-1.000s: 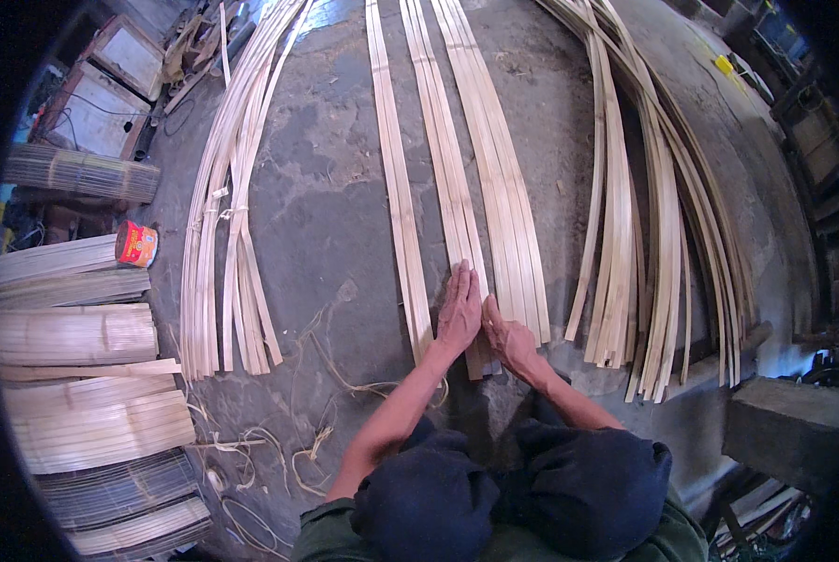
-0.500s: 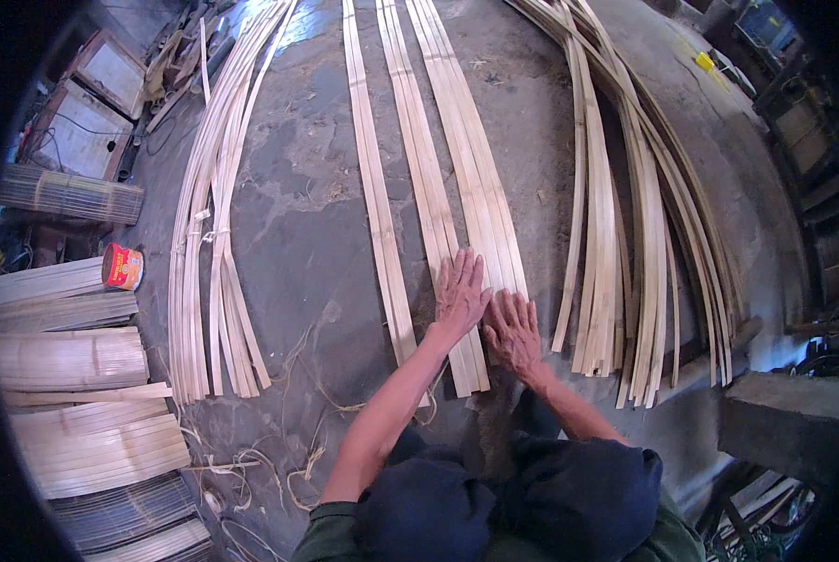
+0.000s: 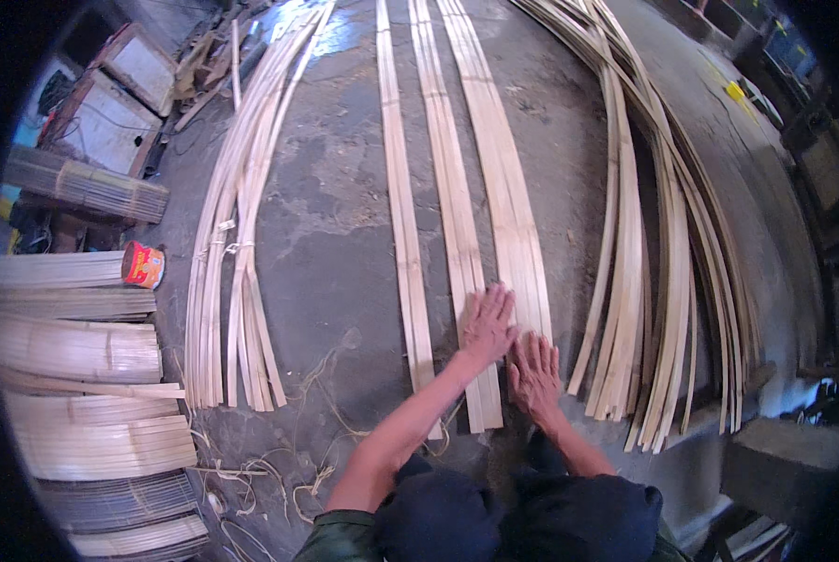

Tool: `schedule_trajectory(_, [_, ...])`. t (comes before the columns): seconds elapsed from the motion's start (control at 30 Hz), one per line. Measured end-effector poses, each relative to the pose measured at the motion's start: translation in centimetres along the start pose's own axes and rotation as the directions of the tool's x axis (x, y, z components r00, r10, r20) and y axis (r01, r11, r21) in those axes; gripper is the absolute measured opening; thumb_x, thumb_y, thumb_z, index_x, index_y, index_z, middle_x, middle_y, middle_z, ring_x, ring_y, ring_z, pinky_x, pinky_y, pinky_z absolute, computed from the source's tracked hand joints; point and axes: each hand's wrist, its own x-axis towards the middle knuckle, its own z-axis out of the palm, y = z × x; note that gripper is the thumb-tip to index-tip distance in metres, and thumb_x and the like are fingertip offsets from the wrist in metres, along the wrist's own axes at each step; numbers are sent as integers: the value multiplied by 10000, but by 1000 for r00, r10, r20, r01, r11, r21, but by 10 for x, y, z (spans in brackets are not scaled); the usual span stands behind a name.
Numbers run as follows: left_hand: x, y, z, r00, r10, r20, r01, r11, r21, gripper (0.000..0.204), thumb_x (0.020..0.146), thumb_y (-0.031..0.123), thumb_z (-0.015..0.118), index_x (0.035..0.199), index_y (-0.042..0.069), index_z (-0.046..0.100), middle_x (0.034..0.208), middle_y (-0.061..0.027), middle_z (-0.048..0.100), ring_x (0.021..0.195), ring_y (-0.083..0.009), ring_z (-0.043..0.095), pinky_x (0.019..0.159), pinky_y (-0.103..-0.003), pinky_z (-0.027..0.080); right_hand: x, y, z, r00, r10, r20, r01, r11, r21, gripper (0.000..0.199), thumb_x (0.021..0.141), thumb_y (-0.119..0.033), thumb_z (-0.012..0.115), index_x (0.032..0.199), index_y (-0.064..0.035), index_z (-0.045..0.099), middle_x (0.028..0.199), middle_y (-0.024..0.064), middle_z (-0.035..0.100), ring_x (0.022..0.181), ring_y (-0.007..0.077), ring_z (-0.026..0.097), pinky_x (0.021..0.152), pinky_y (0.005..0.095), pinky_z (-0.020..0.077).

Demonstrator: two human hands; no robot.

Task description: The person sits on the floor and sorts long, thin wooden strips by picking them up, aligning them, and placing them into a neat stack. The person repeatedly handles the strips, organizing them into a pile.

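Three rows of long flat bamboo strips run away from me across the floor: a narrow left row (image 3: 410,281), a middle row (image 3: 457,206) and a wider right row (image 3: 508,187). My left hand (image 3: 488,323) lies flat across the middle row, its fingertips reaching the edge of the wide one. Beside it, my right hand (image 3: 534,373) rests palm down with fingers spread over the near end of the wide row, hiding that end. Both hands are open and grip nothing.
A tied bundle of strips (image 3: 222,244) lies to the left, a larger crossing pile (image 3: 625,244) to the right. At the far left are stacked slat bundles (image 3: 91,436) and a red-yellow tub (image 3: 144,265). Loose twine (image 3: 265,473) litters the near-left floor. A grey block (image 3: 785,468) stands at right.
The whole view has shifted, so the floor, strips and piles sit further right and lower. Both hands stay flat on the strips in nearly the same place.
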Motion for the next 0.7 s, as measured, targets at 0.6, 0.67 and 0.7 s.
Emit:
schedule_trajectory(0.6, [-116,-52,-78,741,-669,-63,648,736,-194,419,828,269,664,1176,66,552,1167,-164,568,1087,-347,531,913,-478,400,-28,-124,21,939,-204,276,-104,599,794,402,953,-185,550,1313,-50,430,914,172,623,841,290,636,720,394,494])
schedule_trajectory(0.67, [-126,-54,-76,744,-664,-73,640,740,-206,422,826,284,667,1175,73,558,1108,-146,604,1056,-339,550,906,-488,394,-27,-135,16,939,-121,321,-215,523,825,416,958,-205,557,1317,-59,404,880,148,627,832,254,633,697,386,489])
schedule_trajectory(0.7, [-127,-55,-76,735,-675,-62,652,729,-210,422,826,290,668,1173,74,562,1111,-144,607,1059,-336,549,910,-489,390,-25,-137,12,927,-88,366,-272,514,813,363,965,-216,550,1266,-51,432,854,136,613,810,232,615,683,373,481])
